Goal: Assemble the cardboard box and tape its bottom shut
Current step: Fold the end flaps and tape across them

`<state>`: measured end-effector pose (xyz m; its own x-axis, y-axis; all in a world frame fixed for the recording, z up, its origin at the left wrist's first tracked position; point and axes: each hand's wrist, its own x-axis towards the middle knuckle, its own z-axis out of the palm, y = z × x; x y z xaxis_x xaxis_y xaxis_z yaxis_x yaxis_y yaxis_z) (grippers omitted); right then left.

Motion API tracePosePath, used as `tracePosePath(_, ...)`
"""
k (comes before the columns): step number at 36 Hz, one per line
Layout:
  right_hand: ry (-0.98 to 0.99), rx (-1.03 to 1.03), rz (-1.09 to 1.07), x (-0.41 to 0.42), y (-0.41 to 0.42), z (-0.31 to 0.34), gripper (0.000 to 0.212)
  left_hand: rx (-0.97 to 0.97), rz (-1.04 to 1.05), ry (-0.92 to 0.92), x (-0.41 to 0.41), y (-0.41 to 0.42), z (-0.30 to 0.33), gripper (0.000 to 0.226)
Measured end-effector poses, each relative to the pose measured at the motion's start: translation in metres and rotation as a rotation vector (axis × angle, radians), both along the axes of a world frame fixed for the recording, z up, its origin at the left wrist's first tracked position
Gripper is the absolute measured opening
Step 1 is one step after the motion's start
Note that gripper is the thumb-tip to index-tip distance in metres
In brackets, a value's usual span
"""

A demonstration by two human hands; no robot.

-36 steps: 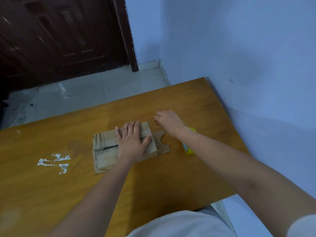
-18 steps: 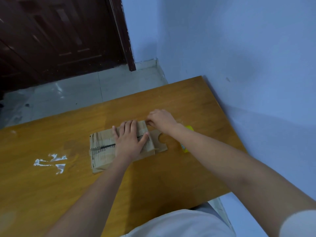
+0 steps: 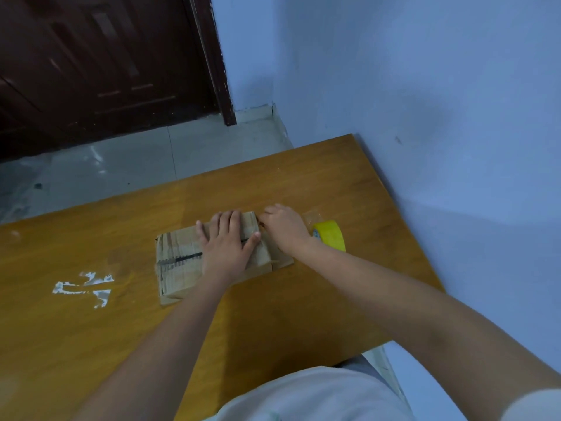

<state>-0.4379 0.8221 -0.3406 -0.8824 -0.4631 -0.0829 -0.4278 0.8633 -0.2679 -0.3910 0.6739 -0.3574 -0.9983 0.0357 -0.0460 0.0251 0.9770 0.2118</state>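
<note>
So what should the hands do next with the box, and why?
Probably reach the right hand for the yellow tape roll just beside it: the left hand already presses the cardboard box flat, and no fresh tape shows.

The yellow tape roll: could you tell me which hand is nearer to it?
Right. The right hand is just beside the tape roll; the left hand lies flat on the cardboard box, farther away.

No text, brand or number could be read anywhere. The cardboard box (image 3: 179, 262) carried dark streaks along its top seam, possibly worn print or old tape residue, too blurred to make out. The yellow tape roll (image 3: 330, 235) showed a small bluish mark on its core edge, also illegible.
</note>
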Motion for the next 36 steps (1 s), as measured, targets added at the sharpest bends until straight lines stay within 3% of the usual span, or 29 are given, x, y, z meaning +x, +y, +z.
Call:
tracePosePath(9, -0.374, -0.185, -0.064, 0.013, 0.012, 0.0, 0.05, 0.016, -0.009, -0.023, 0.001, 0.001, 0.003, 0.068)
tracePosePath(16, -0.625, -0.511, -0.324, 0.022, 0.012, 0.01, 0.048, -0.01, -0.006, -0.04, -0.001, 0.0, 0.001, 0.081)
tracePosePath(25, -0.405, -0.473, -0.301, 0.061, 0.023, 0.005, 0.034, -0.047, -0.009, -0.077, -0.002, 0.001, 0.001, 0.078)
tracePosePath(36, -0.099, 0.05, -0.115, 0.08, 0.014, -0.005, 0.029, -0.022, -0.005, -0.067, 0.002, 0.003, 0.009, 0.075)
